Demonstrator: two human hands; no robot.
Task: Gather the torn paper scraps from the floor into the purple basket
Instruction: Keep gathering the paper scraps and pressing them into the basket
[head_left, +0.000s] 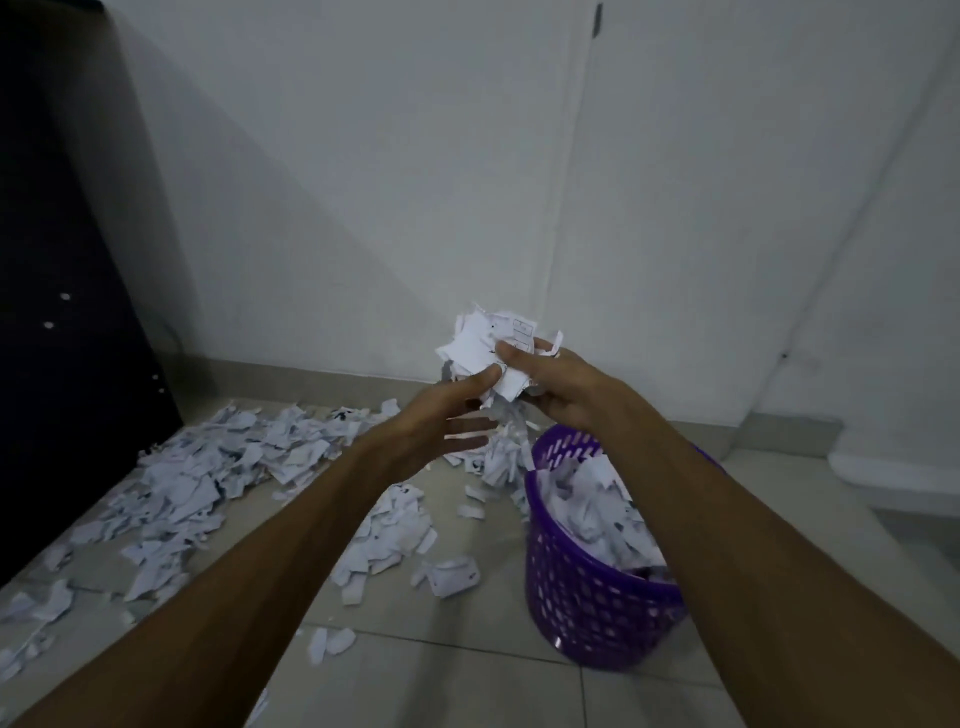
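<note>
Floor tiles (467, 675) stay littered; both hands' fingers (488, 375) clamp a scrap wad (485, 345) left of, above the purple basket (587, 603).

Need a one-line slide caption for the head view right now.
Both hands, left hand and right hand, hold a wad of paper scraps above the purple basket; many scraps remain on the floor.

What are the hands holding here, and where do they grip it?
A bunch of torn paper scraps, pinched between both hands: left hand under its left side, right hand on its right.
</note>
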